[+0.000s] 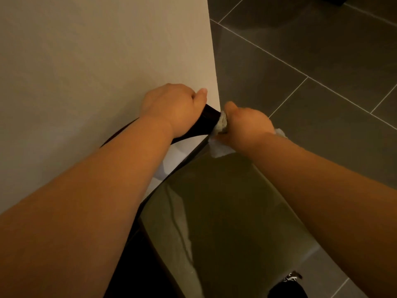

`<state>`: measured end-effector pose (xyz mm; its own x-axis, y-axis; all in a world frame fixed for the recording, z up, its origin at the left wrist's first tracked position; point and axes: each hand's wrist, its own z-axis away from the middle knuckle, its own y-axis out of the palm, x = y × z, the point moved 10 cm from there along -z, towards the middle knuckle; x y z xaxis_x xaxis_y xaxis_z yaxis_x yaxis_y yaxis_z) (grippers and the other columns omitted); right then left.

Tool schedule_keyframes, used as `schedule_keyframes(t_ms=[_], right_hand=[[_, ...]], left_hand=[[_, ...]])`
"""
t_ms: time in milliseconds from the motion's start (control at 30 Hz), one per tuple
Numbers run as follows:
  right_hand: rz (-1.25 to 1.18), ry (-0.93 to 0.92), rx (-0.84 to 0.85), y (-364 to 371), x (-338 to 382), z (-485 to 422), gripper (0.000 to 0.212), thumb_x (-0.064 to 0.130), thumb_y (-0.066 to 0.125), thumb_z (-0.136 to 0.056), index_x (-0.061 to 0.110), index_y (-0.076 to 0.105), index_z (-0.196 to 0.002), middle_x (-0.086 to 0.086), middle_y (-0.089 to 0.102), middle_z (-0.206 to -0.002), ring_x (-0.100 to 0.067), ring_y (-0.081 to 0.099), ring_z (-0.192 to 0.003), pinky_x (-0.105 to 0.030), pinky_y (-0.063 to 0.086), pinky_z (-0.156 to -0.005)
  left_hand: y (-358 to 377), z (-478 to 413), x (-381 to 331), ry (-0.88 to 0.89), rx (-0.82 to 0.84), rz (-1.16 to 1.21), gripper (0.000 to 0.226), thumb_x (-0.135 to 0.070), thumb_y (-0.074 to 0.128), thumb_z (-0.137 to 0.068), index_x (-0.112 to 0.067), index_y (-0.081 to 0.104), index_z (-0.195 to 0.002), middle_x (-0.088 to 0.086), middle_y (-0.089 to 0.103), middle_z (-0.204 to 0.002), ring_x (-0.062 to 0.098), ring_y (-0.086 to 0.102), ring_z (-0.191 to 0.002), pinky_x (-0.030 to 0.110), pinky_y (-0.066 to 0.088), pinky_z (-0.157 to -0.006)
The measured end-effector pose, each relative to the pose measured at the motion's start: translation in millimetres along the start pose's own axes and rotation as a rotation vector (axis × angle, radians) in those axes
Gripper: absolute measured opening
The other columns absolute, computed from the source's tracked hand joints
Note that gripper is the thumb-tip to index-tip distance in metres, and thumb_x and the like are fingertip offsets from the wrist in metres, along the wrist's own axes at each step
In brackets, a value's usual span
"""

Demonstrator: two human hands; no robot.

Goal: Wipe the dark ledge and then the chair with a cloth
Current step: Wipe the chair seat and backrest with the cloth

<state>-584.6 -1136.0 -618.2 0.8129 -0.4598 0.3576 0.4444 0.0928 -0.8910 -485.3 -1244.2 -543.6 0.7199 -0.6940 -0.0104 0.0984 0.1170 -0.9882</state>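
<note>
A chair stands right against a pale wall. Its dark curved backrest (209, 117) runs along the wall, and its smooth olive-grey seat (225, 211) fills the lower middle of the view. My left hand (171, 106) grips the top of the backrest, thumb up against the wall. My right hand (247, 123) holds a crumpled pale cloth (221, 145) and presses it on the right end of the backrest, where it meets the seat edge. Part of the cloth hangs below the hand. I see no separate dark ledge.
The pale wall (96, 72) ends in a corner just above my hands. A floor of dark grey tiles (311, 61) with light grout lines spreads to the right. A black shoe (290, 284) shows at the bottom edge, beside the chair seat.
</note>
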Motion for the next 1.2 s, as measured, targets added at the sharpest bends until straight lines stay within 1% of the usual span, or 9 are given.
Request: schedule_keyframes(t_ms=[167, 267, 400, 500, 633, 867, 1000, 1100, 1200], right_hand=[[0.099, 0.182, 0.0, 7.5, -50.8, 15.8, 0.033, 0.028, 0.067, -0.09, 0.019, 0.038, -0.106, -0.005, 0.057, -0.083, -0.03, 0.056, -0.071, -0.038, 0.046, -0.06], [0.095, 0.132, 0.079, 8.1, -32.2, 5.7, 0.042, 0.039, 0.072, -0.082, 0.019, 0.045, -0.107, -0.001, 0.057, -0.081, -0.026, 0.058, -0.07, -0.035, 0.048, -0.057], [0.042, 0.002, 0.074, 3.9, -10.6, -1.1, 0.041, 0.05, 0.068, -0.081, 0.02, 0.047, -0.101, 0.002, 0.057, -0.074, -0.02, 0.056, -0.061, -0.029, 0.038, -0.049], [0.046, 0.109, 0.068, 5.7, -40.6, 11.8, 0.036, 0.042, 0.065, -0.09, 0.018, 0.042, -0.103, -0.002, 0.055, -0.08, -0.028, 0.055, -0.071, -0.034, 0.041, -0.06], [0.05, 0.238, 0.055, 11.9, -69.4, 27.8, 0.033, 0.033, 0.067, -0.092, 0.019, 0.04, -0.105, -0.002, 0.053, -0.08, -0.028, 0.053, -0.072, -0.037, 0.042, -0.06], [-0.04, -0.024, 0.115, 8.8, -18.4, -5.1, 0.034, 0.054, 0.063, -0.082, 0.025, 0.053, -0.097, 0.003, 0.059, -0.081, -0.022, 0.061, -0.072, -0.035, 0.053, -0.063], [-0.131, 0.129, 0.142, 6.2, -68.5, 24.1, 0.027, 0.048, 0.064, -0.087, 0.028, 0.058, -0.104, -0.001, 0.063, -0.091, -0.029, 0.063, -0.084, -0.037, 0.053, -0.072], [-0.087, 0.223, 0.086, 9.1, -87.3, 43.5, 0.034, 0.046, 0.061, -0.091, 0.022, 0.055, -0.115, -0.004, 0.063, -0.092, -0.03, 0.06, -0.08, -0.037, 0.052, -0.068], [-0.024, 0.21, 0.091, 10.8, -76.8, 31.8, 0.032, 0.044, 0.058, -0.094, 0.018, 0.051, -0.113, -0.004, 0.057, -0.091, -0.029, 0.055, -0.079, -0.035, 0.045, -0.066]], left_hand=[[1.4, -0.8, 2.5, -0.011, 0.049, 0.063, 0.063, -0.053, 0.027, -0.109, -0.017, 0.064, -0.072, 0.004, 0.062, -0.071, 0.024, 0.058, -0.066, 0.033, 0.036, -0.057], [-0.9, -0.2, 3.6, -0.019, 0.022, 0.047, 0.061, -0.052, 0.028, -0.108, -0.019, 0.066, -0.074, 0.004, 0.063, -0.072, 0.022, 0.056, -0.065, 0.032, 0.038, -0.058], [-2.1, 0.6, 4.4, -0.028, -0.007, 0.052, 0.057, -0.051, 0.031, -0.108, -0.021, 0.058, -0.068, 0.003, 0.06, -0.07, 0.021, 0.054, -0.063, 0.032, 0.034, -0.057], [-1.8, 1.8, 4.9, -0.032, -0.008, 0.064, 0.057, -0.051, 0.032, -0.108, -0.019, 0.058, -0.068, 0.002, 0.058, -0.067, 0.021, 0.053, -0.062, 0.032, 0.031, -0.055], [-2.9, 2.9, 4.4, -0.039, -0.02, 0.066, 0.056, -0.05, 0.033, -0.108, -0.019, 0.059, -0.069, 0.003, 0.059, -0.067, 0.02, 0.051, -0.059, 0.03, 0.029, -0.054], [-7.1, 6.0, 2.2, -0.05, -0.069, 0.003, 0.051, -0.062, 0.038, -0.103, -0.027, 0.062, -0.075, -0.004, 0.055, -0.065, 0.012, 0.047, -0.058, 0.029, 0.026, -0.053], [-5.0, 5.6, 0.4, -0.042, -0.048, -0.016, 0.054, -0.068, 0.039, -0.099, -0.027, 0.068, -0.082, -0.004, 0.06, -0.068, 0.016, 0.053, -0.063, 0.029, 0.034, -0.055], [-6.1, 6.1, 0.8, -0.037, -0.063, -0.033, 0.054, -0.069, 0.039, -0.099, -0.027, 0.069, -0.082, -0.004, 0.06, -0.067, 0.018, 0.055, -0.063, 0.029, 0.038, -0.057], [-6.5, 5.6, 1.6, -0.028, -0.084, -0.025, 0.054, -0.069, 0.038, -0.098, -0.027, 0.068, -0.081, -0.004, 0.059, -0.066, 0.018, 0.054, -0.061, 0.028, 0.039, -0.056]])
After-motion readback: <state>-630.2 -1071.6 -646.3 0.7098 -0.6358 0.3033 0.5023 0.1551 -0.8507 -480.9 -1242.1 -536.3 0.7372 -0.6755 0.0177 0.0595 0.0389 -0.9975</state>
